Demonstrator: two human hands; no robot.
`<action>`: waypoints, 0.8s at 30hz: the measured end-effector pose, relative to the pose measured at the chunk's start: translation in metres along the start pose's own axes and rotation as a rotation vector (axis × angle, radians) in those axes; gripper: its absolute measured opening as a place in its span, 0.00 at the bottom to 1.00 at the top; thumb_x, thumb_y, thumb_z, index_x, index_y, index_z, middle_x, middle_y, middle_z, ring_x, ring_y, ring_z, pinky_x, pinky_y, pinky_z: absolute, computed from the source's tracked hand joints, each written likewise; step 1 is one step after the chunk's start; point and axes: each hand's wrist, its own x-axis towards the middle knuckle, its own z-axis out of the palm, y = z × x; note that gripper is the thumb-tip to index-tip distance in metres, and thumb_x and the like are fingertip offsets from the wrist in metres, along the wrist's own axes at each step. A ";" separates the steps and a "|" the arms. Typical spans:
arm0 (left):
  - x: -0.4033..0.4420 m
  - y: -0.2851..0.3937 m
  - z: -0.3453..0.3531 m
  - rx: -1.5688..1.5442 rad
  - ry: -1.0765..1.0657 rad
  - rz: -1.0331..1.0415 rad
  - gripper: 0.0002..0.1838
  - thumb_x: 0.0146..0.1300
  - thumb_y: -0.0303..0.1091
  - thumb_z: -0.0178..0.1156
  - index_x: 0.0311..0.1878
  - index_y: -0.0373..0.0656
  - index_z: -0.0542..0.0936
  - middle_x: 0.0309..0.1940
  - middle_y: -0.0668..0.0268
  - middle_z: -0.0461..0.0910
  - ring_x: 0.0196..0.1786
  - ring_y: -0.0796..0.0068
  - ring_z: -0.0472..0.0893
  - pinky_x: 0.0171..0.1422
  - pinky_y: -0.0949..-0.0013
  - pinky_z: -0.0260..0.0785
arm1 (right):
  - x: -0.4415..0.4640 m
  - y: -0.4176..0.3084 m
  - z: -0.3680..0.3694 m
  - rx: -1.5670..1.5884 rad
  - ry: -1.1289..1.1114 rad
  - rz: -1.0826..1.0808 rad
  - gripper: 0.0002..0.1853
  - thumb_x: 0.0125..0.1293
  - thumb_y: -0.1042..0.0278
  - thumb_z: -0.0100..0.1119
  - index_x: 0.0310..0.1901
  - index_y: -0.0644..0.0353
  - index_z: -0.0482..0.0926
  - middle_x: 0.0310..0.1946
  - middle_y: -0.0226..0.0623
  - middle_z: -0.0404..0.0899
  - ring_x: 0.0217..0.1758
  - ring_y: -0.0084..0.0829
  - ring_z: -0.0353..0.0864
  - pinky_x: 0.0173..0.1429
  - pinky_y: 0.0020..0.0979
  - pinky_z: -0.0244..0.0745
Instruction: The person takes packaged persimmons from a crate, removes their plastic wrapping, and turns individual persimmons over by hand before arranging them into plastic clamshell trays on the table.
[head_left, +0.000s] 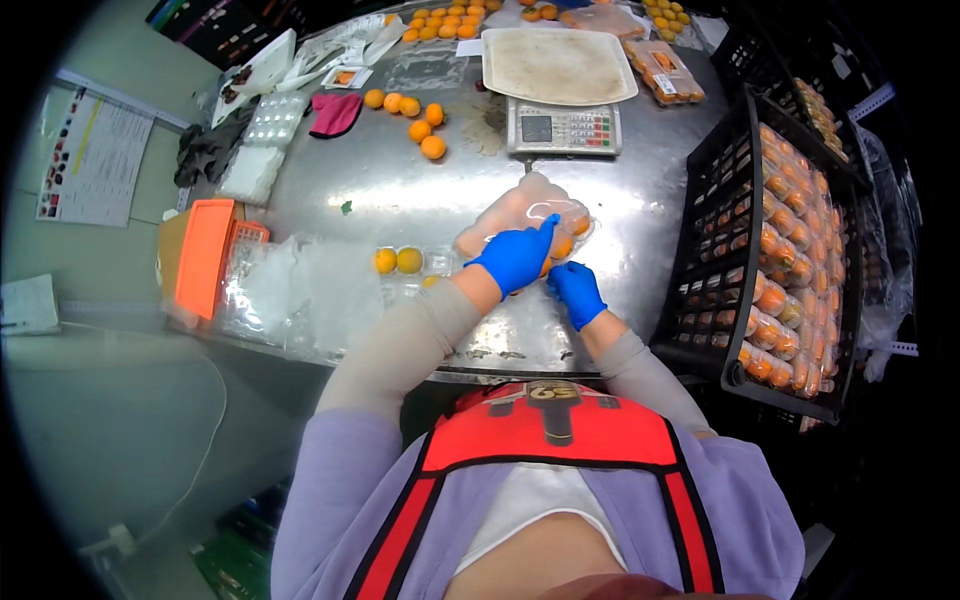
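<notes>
A clear plastic clamshell (498, 215) with round orange fruit in it lies on the metal table in front of me, its lid pale with glare. My left hand (517, 257), in a blue glove, is closed over the near side of the clamshell, one finger stretched across the lid. At its near right corner, my right hand (577, 292), also gloved in blue, has its fingers bent against the edge; the fingertips are partly hidden. Just left of my left wrist, a second clear tray (432, 262) holds a few fruits (409, 260), partly covered by my forearm.
Beyond the clamshell stands a scale (565, 128) with a white tray (558, 65) on it. Loose oranges (421, 130) and a pink cloth (335, 115) lie further left. A black crate (710, 240) of packed fruit rises at right. An orange bin (205, 258) and empty clear packs (300, 290) sit left.
</notes>
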 end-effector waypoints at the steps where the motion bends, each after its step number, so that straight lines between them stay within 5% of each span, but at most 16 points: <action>1: -0.001 0.003 0.002 -0.046 -0.072 -0.032 0.33 0.63 0.37 0.52 0.70 0.42 0.54 0.31 0.52 0.80 0.28 0.56 0.80 0.35 0.59 0.73 | 0.002 0.009 -0.005 0.019 0.025 0.053 0.06 0.58 0.72 0.55 0.27 0.65 0.76 0.21 0.35 0.75 0.20 0.24 0.72 0.25 0.24 0.68; 3: 0.000 0.002 0.007 0.064 -0.031 0.029 0.33 0.63 0.33 0.51 0.71 0.46 0.53 0.30 0.53 0.79 0.27 0.55 0.80 0.34 0.59 0.73 | 0.011 0.028 -0.015 0.034 0.037 0.046 0.06 0.58 0.71 0.55 0.27 0.64 0.76 0.21 0.35 0.75 0.20 0.24 0.72 0.25 0.25 0.68; 6: 0.016 -0.006 0.001 -0.179 0.408 0.187 0.32 0.61 0.27 0.48 0.70 0.53 0.59 0.31 0.53 0.80 0.29 0.52 0.80 0.35 0.58 0.73 | 0.022 0.055 -0.033 0.023 0.075 0.068 0.06 0.59 0.71 0.57 0.28 0.65 0.76 0.21 0.37 0.76 0.20 0.26 0.74 0.25 0.27 0.69; 11: 0.016 -0.038 -0.090 0.244 0.351 0.060 0.31 0.58 0.24 0.47 0.66 0.61 0.66 0.39 0.58 0.80 0.36 0.54 0.80 0.38 0.57 0.73 | -0.003 0.027 -0.049 -0.030 -0.021 0.084 0.07 0.59 0.72 0.56 0.28 0.66 0.78 0.21 0.37 0.76 0.21 0.25 0.73 0.25 0.27 0.67; 13: 0.021 -0.063 -0.107 0.402 0.459 0.012 0.30 0.58 0.24 0.47 0.65 0.60 0.67 0.43 0.60 0.80 0.39 0.57 0.80 0.40 0.57 0.73 | -0.011 -0.015 -0.055 -0.660 0.025 -0.138 0.08 0.61 0.68 0.57 0.31 0.65 0.79 0.21 0.36 0.77 0.23 0.26 0.75 0.30 0.26 0.70; 17: 0.038 -0.101 -0.109 0.455 0.520 -0.136 0.31 0.56 0.23 0.50 0.66 0.53 0.66 0.54 0.57 0.75 0.49 0.56 0.77 0.50 0.58 0.72 | 0.021 -0.100 -0.021 0.138 0.296 -0.557 0.06 0.63 0.68 0.56 0.34 0.61 0.79 0.26 0.32 0.76 0.28 0.22 0.72 0.33 0.24 0.69; 19: 0.046 -0.121 -0.085 0.594 0.735 -0.077 0.37 0.53 0.21 0.54 0.69 0.53 0.62 0.58 0.58 0.72 0.53 0.56 0.75 0.54 0.60 0.70 | 0.058 -0.144 -0.007 0.464 0.369 -0.693 0.06 0.62 0.69 0.56 0.37 0.61 0.78 0.28 0.30 0.74 0.28 0.21 0.72 0.33 0.23 0.68; 20: 0.043 -0.116 -0.082 0.545 0.665 -0.091 0.40 0.53 0.24 0.57 0.71 0.51 0.58 0.63 0.53 0.66 0.60 0.53 0.70 0.61 0.59 0.65 | 0.090 -0.160 -0.014 0.554 0.404 -0.661 0.06 0.62 0.68 0.56 0.37 0.60 0.77 0.28 0.32 0.75 0.28 0.22 0.72 0.32 0.22 0.68; 24: 0.001 -0.079 -0.083 0.214 0.703 -0.009 0.39 0.52 0.26 0.60 0.70 0.49 0.60 0.64 0.51 0.65 0.64 0.50 0.67 0.64 0.56 0.62 | 0.210 -0.198 -0.070 0.631 0.516 -0.390 0.07 0.63 0.62 0.54 0.36 0.54 0.74 0.30 0.32 0.76 0.31 0.27 0.74 0.32 0.26 0.68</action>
